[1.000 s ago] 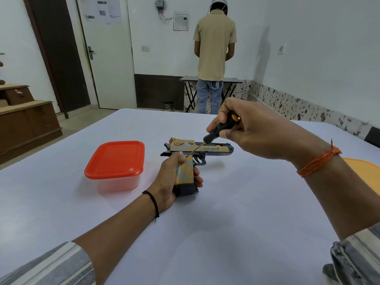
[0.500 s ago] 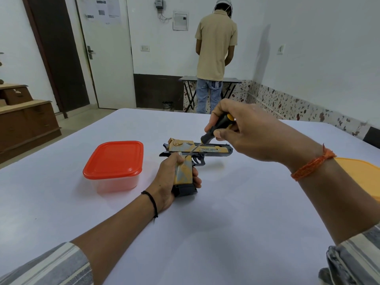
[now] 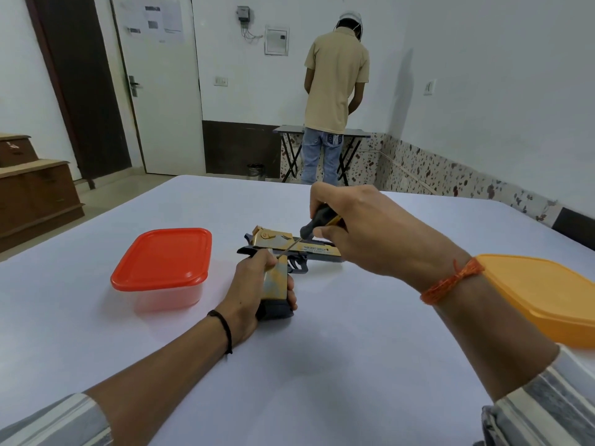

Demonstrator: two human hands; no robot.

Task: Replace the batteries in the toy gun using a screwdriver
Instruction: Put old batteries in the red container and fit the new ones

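Landmark: gun [image 3: 291,252], lying on its side on the white table [image 3: 322,365], near the middle, barrel pointing right, grip toward the camera.

Containers:
- Red tub [image 3: 162,267], left of the gun, well apart from it. Red lid is on. The clear walls show nothing inside that can be made out.
- Orange tub [image 3: 547,297], right of the gun, at the table's right edge, partly cut off by the picture edge. Orange lid is on; contents hidden.

Hands:
- Left hand [image 3: 254,291]: comes in from the lower left, forearm low over the table. Fingers and thumb wrapped round the gun's grip, holding it against the table. Black band at the wrist.
- Right hand [image 3: 363,233]: comes in from the right, raised above the gun's barrel, wrist bent down. Fingers curled round the black-and-yellow handle of the screwdriver [image 3: 310,226]. Orange thread at the wrist.
- Screwdriver shaft slants down and left from the handle; its tip meets the gun at the top of the grip, just beside the left hand's forefinger. Whether the tip sits in a screw head is too small to tell.

Behind the gun, well away across the room: a person [image 3: 335,91] stands at a small folding table, back turned to the camera.
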